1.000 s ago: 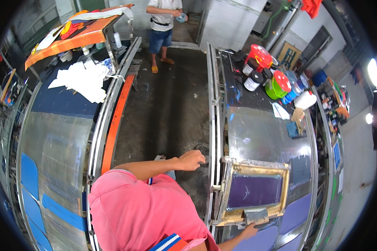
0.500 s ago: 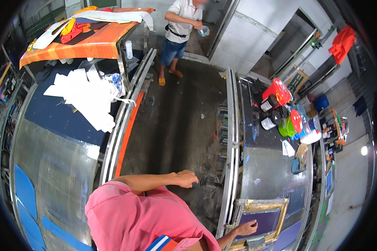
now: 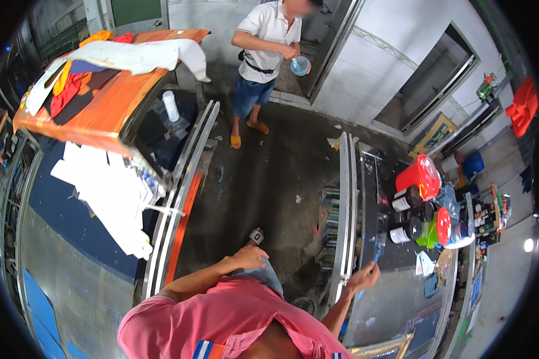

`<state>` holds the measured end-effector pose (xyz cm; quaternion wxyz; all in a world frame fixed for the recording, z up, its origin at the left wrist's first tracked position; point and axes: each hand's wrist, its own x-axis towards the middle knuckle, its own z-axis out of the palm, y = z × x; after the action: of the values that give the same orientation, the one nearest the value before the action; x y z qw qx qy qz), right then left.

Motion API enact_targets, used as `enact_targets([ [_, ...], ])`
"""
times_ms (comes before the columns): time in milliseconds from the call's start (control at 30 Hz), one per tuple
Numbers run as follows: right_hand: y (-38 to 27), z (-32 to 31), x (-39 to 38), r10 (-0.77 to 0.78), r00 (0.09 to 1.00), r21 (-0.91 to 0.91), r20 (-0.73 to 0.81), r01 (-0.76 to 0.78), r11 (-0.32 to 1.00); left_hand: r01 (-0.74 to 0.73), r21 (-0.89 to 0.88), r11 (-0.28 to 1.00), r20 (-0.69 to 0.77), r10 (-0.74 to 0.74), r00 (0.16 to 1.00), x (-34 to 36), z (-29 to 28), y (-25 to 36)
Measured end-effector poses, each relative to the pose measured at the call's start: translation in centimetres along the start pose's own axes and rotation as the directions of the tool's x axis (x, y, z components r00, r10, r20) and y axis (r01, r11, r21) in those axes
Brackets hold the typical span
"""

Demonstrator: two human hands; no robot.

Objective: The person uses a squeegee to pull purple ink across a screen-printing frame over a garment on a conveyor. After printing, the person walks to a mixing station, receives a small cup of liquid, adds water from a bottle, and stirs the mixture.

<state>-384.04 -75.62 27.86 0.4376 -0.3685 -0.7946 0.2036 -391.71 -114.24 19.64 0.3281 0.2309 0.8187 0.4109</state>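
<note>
My left hand [image 3: 250, 257] hangs in front of my body, over the left leg of my jeans [image 3: 266, 276]. Its fingers are loosely bent, with nothing seen in them. Off to the right, my right hand [image 3: 364, 277] reaches over the near part of the right-hand table [image 3: 389, 293], fingers apart and partly bent, and I see nothing held. Just beyond it lie blue smears on the dark tabletop. A wooden screen frame [image 3: 395, 345] shows only in part at the lower edge, nearer than my right hand.
Ahead stands a person [image 3: 268, 45] holding a bluish bowl [image 3: 300, 66]. Red bucket [image 3: 418, 178] and dark jars [image 3: 406, 198] crowd the right table's far end. Metal rails [image 3: 345, 209] edge it. White sheets [image 3: 96, 191] cover part of the left table, beneath an orange-topped stand [image 3: 90, 122].
My view has moved forward, leaving the screen frame nearly out of view below. My right hand has gone from over that frame to farther along the table. One foot has come into view.
</note>
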Motion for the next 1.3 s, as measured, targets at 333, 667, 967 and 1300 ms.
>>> enact_targets([
  [333, -24.3, 28.2, 3.8, -0.383, 0.726, 0.545, 0.571, 0.014, 0.839, 0.033, -0.858, 0.512, -0.271, -0.508, 0.818, 17.3, -18.6, -8.0],
  [667, -30.4, 45.1, 9.4, -0.373, 0.572, 0.492, 0.731, -0.063, 0.868, -0.259, -0.956, -0.139, -0.201, -0.332, 0.921, 44.3, -37.0, -11.9],
  [967, -45.0, 58.7, 22.2, -0.579, 0.588, 0.623, 0.565, 0.155, 0.766, -0.416, -0.851, -0.320, -0.369, -0.198, 0.908, 66.6, -54.6, -8.3],
  [1300, -55.6, 70.9, 28.9, -0.801, 0.229, 0.720, 0.553, 0.352, 0.598, -0.490, -0.773, -0.403, -0.524, -0.031, 0.851, 69.8, -56.7, -2.8],
])
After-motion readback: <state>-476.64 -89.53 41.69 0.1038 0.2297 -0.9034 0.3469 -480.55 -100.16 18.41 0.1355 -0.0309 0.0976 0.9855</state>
